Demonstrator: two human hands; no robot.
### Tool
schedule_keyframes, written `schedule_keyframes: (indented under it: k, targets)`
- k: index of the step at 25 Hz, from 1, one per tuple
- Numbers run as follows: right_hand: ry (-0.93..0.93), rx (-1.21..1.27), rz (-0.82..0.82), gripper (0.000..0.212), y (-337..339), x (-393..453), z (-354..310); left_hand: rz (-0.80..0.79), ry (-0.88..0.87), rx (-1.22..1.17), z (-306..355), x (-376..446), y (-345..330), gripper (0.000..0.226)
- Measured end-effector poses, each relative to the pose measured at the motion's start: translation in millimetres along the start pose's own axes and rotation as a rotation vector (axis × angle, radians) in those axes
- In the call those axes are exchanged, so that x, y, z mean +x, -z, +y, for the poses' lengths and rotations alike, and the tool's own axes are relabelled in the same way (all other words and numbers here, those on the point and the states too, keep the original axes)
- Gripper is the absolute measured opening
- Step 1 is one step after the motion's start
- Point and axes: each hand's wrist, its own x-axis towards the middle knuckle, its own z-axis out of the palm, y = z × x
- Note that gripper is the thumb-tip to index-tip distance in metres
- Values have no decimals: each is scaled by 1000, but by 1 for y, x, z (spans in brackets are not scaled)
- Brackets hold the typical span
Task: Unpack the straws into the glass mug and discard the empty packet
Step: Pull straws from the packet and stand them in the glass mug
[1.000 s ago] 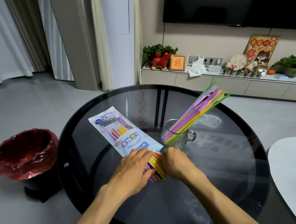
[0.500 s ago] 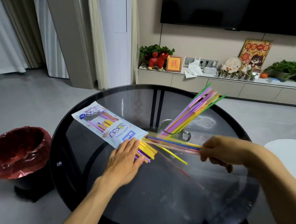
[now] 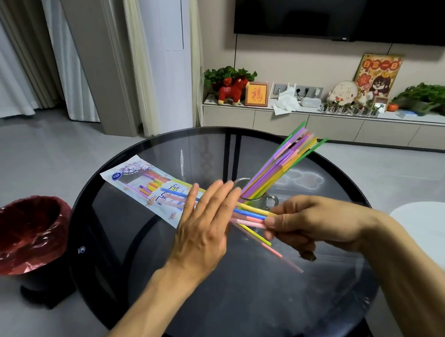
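A glass mug [image 3: 266,201] stands mid-table with a bundle of coloured straws [image 3: 281,166] leaning out to the upper right. The printed straw packet [image 3: 142,183] lies flat to its left, several straws still inside. My right hand [image 3: 314,223] pinches a loose bunch of straws [image 3: 249,218] that stretch left in front of the mug. My left hand [image 3: 204,227] is raised, fingers straight and apart, its palm against the bunch's left part; it hides the packet's near end.
The round dark glass table [image 3: 235,286] carries everything. A bin with a red liner [image 3: 22,234] stands on the floor at the left. A white tabletop edge [image 3: 431,233] shows at the right. A low cabinet with ornaments [image 3: 331,123] runs along the far wall.
My right hand drew a bunch of straws out of the packet to the right. My left hand lifted off the packet and now rests flat against the bunch.
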Motion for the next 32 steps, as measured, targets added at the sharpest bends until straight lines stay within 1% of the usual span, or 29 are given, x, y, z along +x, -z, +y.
schedule_keyframes:
  k: [1,2,3,4,5,6,7,8,10,11,12,13,15,17,19,21,23,24,25,26,28,30,31,32]
  targets:
    - [52,56,-25,47,-1,-1,-2,-32,23,-58,0,0,4,40]
    - [99,158,-22,65,1,-2,-4,-81,81,-138,-1,1,10,27]
    - [147,295,5,80,5,-2,-5,-141,167,-271,-1,3,17,17]
    - [208,435,55,84,8,-2,-5,-201,264,-481,-2,4,21,13]
    - [283,530,134,76,10,-1,-5,-229,348,-734,-1,6,23,15]
    - [354,548,233,60,8,4,-3,-230,398,-931,-1,5,22,16]
    - [405,498,320,43,3,11,-2,-241,420,-1041,-1,3,20,16]
    - [427,422,364,32,-7,20,0,-307,431,-1076,-1,-2,14,17]
    - [420,260,341,27,-27,38,8,-531,446,-1016,-2,-15,2,18]
    - [420,194,334,25,-36,45,12,-617,443,-971,-5,-20,-2,18]
    - [432,146,356,24,-41,49,13,-664,431,-950,-8,-21,-4,17]
    - [458,125,386,22,-43,53,14,-689,423,-963,-10,-20,-3,17]
    - [505,196,421,23,-42,56,15,-704,462,-1054,-9,-15,2,19]
    - [516,305,426,22,-42,59,15,-702,583,-1231,-4,-15,7,21]
    - [498,348,441,16,-43,60,15,-726,670,-1389,1,-15,10,24]
    - [461,347,459,9,-44,62,15,-800,673,-1399,-3,-13,11,26]
    - [417,326,452,9,-43,64,16,-875,629,-1352,-8,-11,13,26]
    - [399,314,452,9,-42,64,16,-889,614,-1333,-9,-11,13,25]
    - [392,301,465,9,-42,64,17,-883,607,-1310,-9,-11,11,23]
    - [394,295,488,10,-41,64,16,-841,603,-1261,-9,-10,9,21]
    - [429,331,583,11,-37,65,11,-661,621,-1113,-10,-8,5,17]
    - [506,449,766,7,-23,66,6,-443,672,-1011,-14,-4,6,22]
    - [548,548,875,7,-11,67,4,-346,699,-965,-18,-3,8,22]
    - [586,668,982,9,1,66,4,-293,698,-859,-22,-4,10,22]
